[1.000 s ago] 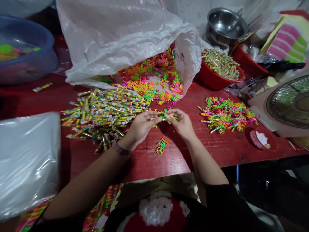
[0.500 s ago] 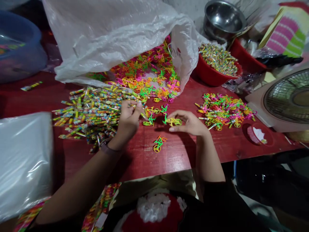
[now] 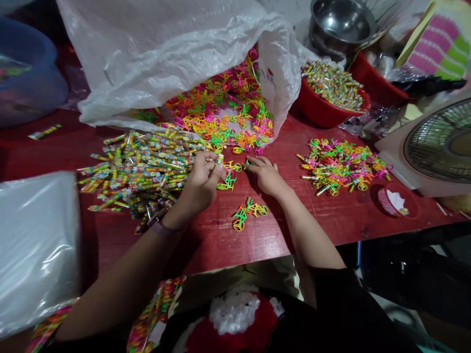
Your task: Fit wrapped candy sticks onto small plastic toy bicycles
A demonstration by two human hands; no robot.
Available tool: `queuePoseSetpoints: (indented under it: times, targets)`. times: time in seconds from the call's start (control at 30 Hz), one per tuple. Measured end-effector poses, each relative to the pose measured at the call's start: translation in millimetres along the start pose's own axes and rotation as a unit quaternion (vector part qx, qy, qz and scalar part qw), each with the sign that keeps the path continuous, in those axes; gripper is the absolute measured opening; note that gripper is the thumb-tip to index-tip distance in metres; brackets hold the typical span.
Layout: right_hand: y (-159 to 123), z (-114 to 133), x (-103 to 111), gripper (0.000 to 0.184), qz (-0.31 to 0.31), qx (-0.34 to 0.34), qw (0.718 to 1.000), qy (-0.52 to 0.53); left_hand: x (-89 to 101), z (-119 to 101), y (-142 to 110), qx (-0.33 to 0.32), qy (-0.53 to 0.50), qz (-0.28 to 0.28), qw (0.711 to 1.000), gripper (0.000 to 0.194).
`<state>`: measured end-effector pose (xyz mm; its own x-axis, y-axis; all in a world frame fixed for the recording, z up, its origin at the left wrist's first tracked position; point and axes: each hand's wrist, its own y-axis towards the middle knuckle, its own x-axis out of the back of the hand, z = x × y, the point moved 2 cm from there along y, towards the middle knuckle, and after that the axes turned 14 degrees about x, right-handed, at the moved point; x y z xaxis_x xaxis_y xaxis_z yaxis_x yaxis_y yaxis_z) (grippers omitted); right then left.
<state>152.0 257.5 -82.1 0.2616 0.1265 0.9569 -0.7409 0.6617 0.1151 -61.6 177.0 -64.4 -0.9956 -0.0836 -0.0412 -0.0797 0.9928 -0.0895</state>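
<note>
My left hand (image 3: 202, 181) is closed in a pinch on a wrapped candy stick (image 3: 211, 158) at the right edge of a big pile of candy sticks (image 3: 140, 166). My right hand (image 3: 265, 175) lies low on the red table (image 3: 324, 220), its fingers stretched towards small plastic toy bicycles (image 3: 235, 166) at the mouth of the bag, with nothing in it. Two toy bicycles, a green-orange one (image 3: 241, 218) and a yellow one (image 3: 259, 210), lie just in front of my hands. A green one (image 3: 226, 184) lies between my hands.
A white plastic bag (image 3: 176, 49) spills many coloured toy bicycles. A heap of bicycles with sticks (image 3: 342, 164) lies at the right, before a red bowl (image 3: 312, 110) of candy, a steel bowl (image 3: 342, 24) and a fan (image 3: 437, 142). Clear plastic bags (image 3: 37, 245) sit left.
My hands parted. The right hand set the yellow bicycle down by the green-orange one and reached forward to the loose bicycles. The left hand moved to the candy pile and pinched a stick.
</note>
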Motion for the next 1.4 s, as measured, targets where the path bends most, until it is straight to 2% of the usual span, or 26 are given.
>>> queuePoseSetpoints:
  times: [0.13,0.2,0.23,0.27,0.33,0.4,0.43,0.47,0.53,0.83,1.0,1.1,1.17,1.23,1.33,1.4]
  targets:
    - [-17,-11,14,0.024,-0.026,-0.004,0.999,0.045,-5.3,-3,-6,0.023,0.01,0.046,0.999,0.018]
    - [-24,-10,23,0.017,-0.087,-0.012,0.988,0.124,-9.8,-3,-11,0.033,0.028,0.068,0.997,0.02]
    - [-26,-8,27,0.018,-0.134,-0.015,0.974,0.182,-12.7,-3,-13,0.032,0.04,0.081,0.995,0.021]
    - [-28,-4,30,0.023,-0.184,-0.019,0.95,0.252,-15.8,-3,-16,0.029,0.054,0.093,0.994,0.021]
    - [-29,9,33,0.03,-0.255,-0.021,0.878,0.406,-22.0,-4,-22,0.013,0.082,0.111,0.99,0.02]
    - [-27,26,30,0.034,-0.252,-0.016,0.806,0.535,-27.0,-4,-26,0.001,0.1,0.127,0.987,0.02]
    - [-26,34,28,0.035,-0.237,-0.018,0.779,0.58,-28.9,-4,-28,-0.001,0.1,0.135,0.986,0.021]
    - [-25,41,26,0.036,-0.221,-0.024,0.76,0.611,-30.2,-4,-29,0.0,0.095,0.144,0.985,0.021]
    - [-23,50,23,0.038,-0.198,-0.038,0.739,0.643,-31.7,-4,-31,0.003,0.077,0.154,0.985,0.021]
    - [-26,57,27,0.043,-0.197,-0.041,0.733,0.65,-34.8,-13,-36,0.002,0.03,0.163,0.986,0.022]
    - [-23,66,23,0.044,-0.196,-0.046,0.704,0.681,-30.4,-13,-36,-0.025,0.081,0.123,0.989,0.017]
    - [-20,71,16,0.05,-0.207,-0.068,0.7,0.68,-27.6,-9,-36,-0.038,0.124,0.075,0.989,0.018]
    - [-19,72,13,0.051,-0.217,-0.069,0.712,0.664,-26.7,-7,-36,-0.047,0.149,0.031,0.987,0.017]
    - [-19,72,12,0.05,-0.228,-0.052,0.742,0.628,-26.7,-4,-36,-0.053,0.17,-0.001,0.984,0.015]
    - [-20,71,16,0.047,-0.253,-0.029,0.786,0.563,-27.2,-2,-36,-0.056,0.2,-0.009,0.978,0.01]
    - [-21,70,19,0.046,-0.245,-0.035,0.786,0.566,-26.6,-3,-35,-0.063,0.197,0.003,0.978,0.007]
